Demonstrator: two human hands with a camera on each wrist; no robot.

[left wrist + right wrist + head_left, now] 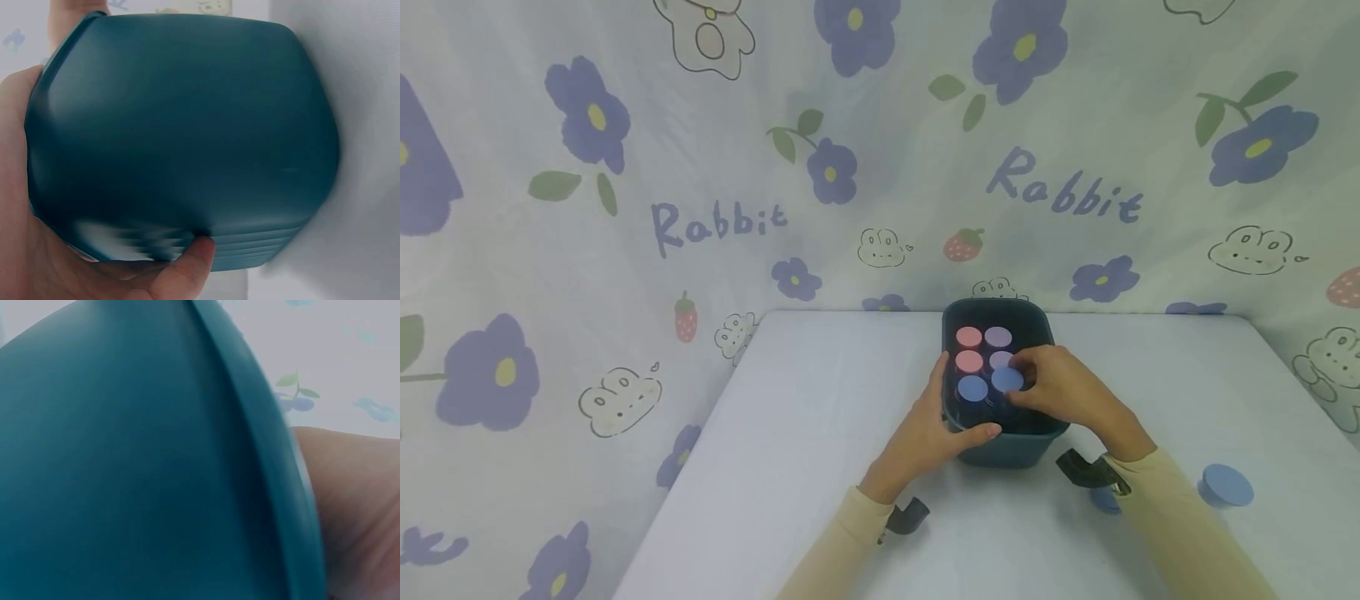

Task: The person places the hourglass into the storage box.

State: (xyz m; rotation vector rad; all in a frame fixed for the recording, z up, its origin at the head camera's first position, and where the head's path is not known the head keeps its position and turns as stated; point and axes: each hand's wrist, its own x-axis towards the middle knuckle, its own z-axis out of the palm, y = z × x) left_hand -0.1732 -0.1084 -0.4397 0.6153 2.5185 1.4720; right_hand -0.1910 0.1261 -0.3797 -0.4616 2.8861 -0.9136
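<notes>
A dark teal plastic bin point(1011, 450) stands on the table. My left hand point(925, 429) grips its near left side, thumb along the near rim, and in the left wrist view its fingers point(187, 269) lie against the bin's ribbed wall. Over the bin's right half, my right hand point(1063, 387) pinches a small round blue cup point(1007, 380) between thumb and fingers. Beside that sits another blue cup point(972, 388). Farther back are pink cups point(968, 337) on the left and purple cups point(997, 337) on the right. The bin's rim hides the right fingertips in the right wrist view.
One blue tapered cup point(1227, 486) lies on the white table point(820, 417) at the right. Another blue cup point(1105, 500) is partly hidden by the right wrist's black camera mount point(1086, 469). A printed curtain point(880, 167) hangs behind the table.
</notes>
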